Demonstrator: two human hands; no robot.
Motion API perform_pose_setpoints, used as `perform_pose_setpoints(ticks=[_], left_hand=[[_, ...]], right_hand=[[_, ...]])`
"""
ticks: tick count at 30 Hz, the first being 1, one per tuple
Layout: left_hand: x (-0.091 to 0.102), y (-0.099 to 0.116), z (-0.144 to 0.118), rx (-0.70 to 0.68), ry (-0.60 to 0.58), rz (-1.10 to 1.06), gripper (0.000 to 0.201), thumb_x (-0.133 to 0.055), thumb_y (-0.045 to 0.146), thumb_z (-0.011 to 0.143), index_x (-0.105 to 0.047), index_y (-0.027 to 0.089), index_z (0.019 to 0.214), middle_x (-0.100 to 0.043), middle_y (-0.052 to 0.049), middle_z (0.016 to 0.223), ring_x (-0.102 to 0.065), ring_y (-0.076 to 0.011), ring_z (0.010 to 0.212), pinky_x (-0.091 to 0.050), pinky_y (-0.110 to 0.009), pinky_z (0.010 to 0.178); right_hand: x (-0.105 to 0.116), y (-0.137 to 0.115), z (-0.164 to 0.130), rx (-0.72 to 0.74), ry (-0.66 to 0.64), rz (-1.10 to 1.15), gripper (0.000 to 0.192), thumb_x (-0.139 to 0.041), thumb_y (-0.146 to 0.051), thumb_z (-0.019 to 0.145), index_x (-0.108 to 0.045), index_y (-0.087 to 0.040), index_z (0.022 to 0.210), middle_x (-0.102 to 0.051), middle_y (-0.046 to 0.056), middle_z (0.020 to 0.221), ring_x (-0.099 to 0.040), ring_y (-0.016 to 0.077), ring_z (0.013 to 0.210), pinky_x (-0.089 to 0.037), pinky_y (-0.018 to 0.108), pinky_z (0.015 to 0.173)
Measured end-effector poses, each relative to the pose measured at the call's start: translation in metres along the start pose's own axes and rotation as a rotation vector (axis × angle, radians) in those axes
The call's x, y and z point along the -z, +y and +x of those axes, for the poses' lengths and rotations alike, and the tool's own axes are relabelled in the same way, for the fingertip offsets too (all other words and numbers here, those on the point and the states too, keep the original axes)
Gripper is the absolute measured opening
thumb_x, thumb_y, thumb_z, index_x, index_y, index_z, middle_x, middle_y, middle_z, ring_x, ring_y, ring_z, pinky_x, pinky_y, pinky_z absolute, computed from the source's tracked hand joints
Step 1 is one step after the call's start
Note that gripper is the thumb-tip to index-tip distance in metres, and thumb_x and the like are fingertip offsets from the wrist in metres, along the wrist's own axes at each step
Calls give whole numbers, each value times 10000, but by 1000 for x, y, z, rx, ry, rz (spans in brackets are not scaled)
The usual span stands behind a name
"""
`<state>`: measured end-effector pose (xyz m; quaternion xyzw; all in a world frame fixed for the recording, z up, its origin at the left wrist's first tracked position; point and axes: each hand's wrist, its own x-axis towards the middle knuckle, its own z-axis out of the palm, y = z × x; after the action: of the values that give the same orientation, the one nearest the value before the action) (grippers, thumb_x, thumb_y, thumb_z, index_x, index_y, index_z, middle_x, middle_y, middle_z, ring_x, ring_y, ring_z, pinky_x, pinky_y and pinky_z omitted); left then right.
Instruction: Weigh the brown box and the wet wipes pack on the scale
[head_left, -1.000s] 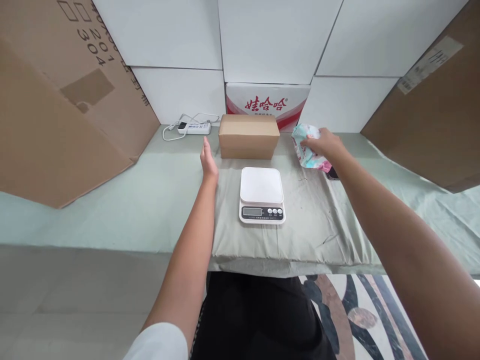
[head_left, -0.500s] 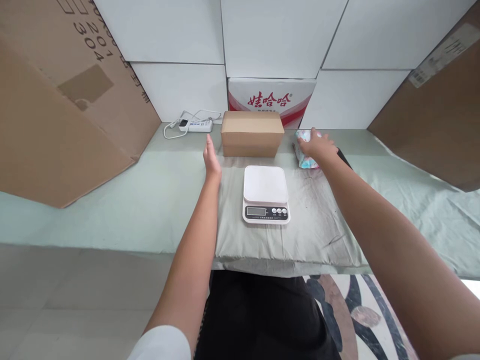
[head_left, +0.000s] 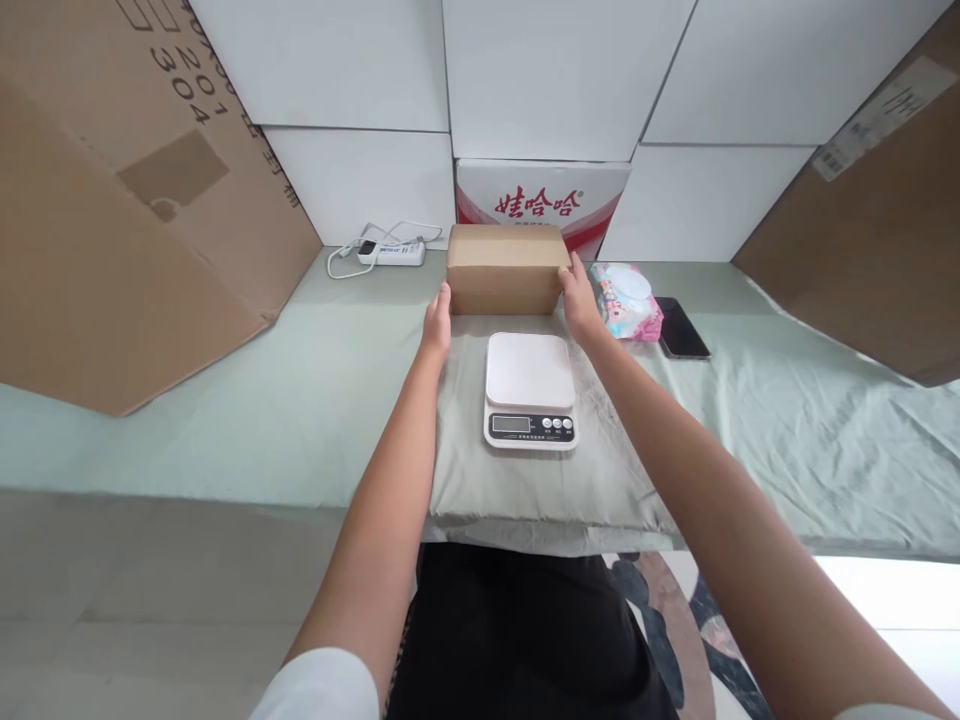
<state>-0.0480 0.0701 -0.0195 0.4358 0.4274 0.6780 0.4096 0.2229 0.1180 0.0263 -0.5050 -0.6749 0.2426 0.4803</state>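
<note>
Both hands flank a closed brown cardboard box (head_left: 504, 285) at the back of the table. My left hand (head_left: 437, 320) presses against its left side, near the lower front corner. On the opposite side, my right hand (head_left: 578, 296) grips the right end, thumb at the front. Just in front of the box lies a white kitchen scale (head_left: 529, 370) with a grey display and several round buttons. Right of my right hand sits a pack of wet wipes (head_left: 628, 302) with a white lid.
A dark phone (head_left: 682, 328) lies beside the wipes. A white power strip (head_left: 391, 252) with its cable is at the back left. Large cardboard sheets (head_left: 150, 270) stand on both sides. A white and red carton (head_left: 540, 190) stands behind, against white panels. Green cloth (head_left: 337, 400) covers the table.
My right hand has left the wipes pack and moved left onto the box's right end. My left hand has shifted slightly right against the box. The phone is now uncovered.
</note>
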Motion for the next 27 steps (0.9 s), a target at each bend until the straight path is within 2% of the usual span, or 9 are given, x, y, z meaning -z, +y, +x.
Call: perform_pose_setpoints(ticks=[4, 7, 10, 12, 14, 17, 20, 23, 27], left_hand=[[0, 6, -2, -32, -8, -37, 882, -620, 955, 781, -746, 248, 1292, -654, -128, 1599, -474, -359, 1621, -338, -508, 1362], [-3, 17, -9, -99, 9, -44, 826, -634, 954, 774, -726, 245, 1188, -713, -148, 1487, -570, -353, 1534, -433, -497, 1289], [-8, 34, -22, -166, 38, -26, 728, -630, 927, 811, -658, 248, 1070, -745, -140, 1322, -688, -321, 1347, -523, -494, 1169], [-12, 48, -36, -212, 35, -7, 666, -622, 895, 850, -610, 251, 1017, -739, -116, 1216, -724, -286, 1211, -552, -481, 1097], [-14, 60, -55, -261, 10, 13, 629, -599, 866, 892, -599, 253, 1031, -720, -99, 1151, -723, -262, 1121, -559, -460, 1044], [-13, 70, -91, -298, -26, 39, 619, -585, 845, 916, -617, 253, 1093, -703, -97, 1117, -704, -256, 1072, -549, -432, 991], [-8, 71, -126, -274, -43, 53, 606, -595, 831, 917, -619, 256, 1106, -710, -97, 1087, -696, -260, 1027, -539, -421, 945], [-2, 68, -152, -237, -37, 63, 608, -594, 836, 910, -613, 261, 1108, -717, -96, 1067, -694, -265, 1011, -538, -425, 929], [1, 66, -172, -207, -14, 65, 608, -605, 825, 907, -617, 252, 1112, -717, -119, 1142, -691, -282, 1092, -533, -441, 980]], right_hand=[[-15, -3, -6, -123, -36, 267, 1064, -403, -911, 859, -248, -325, 1734, -252, 23, 1847, -228, 278, 1719, -276, 564, 1388], [-2, -19, -16, -45, -37, 285, 1035, -410, -887, 860, -248, -360, 1736, -247, -8, 1846, -231, 278, 1718, -301, 574, 1382], [21, -41, -39, 75, -1, 257, 918, -422, -815, 926, -297, -384, 1727, -241, -47, 1846, -231, 243, 1720, -276, 498, 1410], [38, -55, -63, 151, 34, 232, 840, -432, -761, 979, -314, -396, 1726, -244, -59, 1846, -217, 227, 1723, -212, 470, 1432], [51, -64, -93, 178, 80, 216, 780, -428, -720, 1015, -287, -443, 1731, -245, -69, 1846, -238, 250, 1714, -196, 532, 1429], [65, -66, -139, 176, 138, 185, 770, -441, -716, 1022, -257, -479, 1731, -268, -28, 1830, -319, 319, 1670, -302, 634, 1361], [70, -57, -176, 200, 198, 150, 773, -460, -715, 1017, -297, -448, 1724, -316, 33, 1784, -312, 372, 1658, -356, 674, 1304], [69, -48, -197, 217, 200, 140, 768, -460, -701, 1019, -303, -439, 1723, -336, 58, 1747, -329, 377, 1639, -381, 675, 1278], [67, -46, -205, 205, 191, 158, 761, -460, -687, 1018, -305, -440, 1721, -356, 68, 1721, -369, 372, 1612, -402, 664, 1260]])
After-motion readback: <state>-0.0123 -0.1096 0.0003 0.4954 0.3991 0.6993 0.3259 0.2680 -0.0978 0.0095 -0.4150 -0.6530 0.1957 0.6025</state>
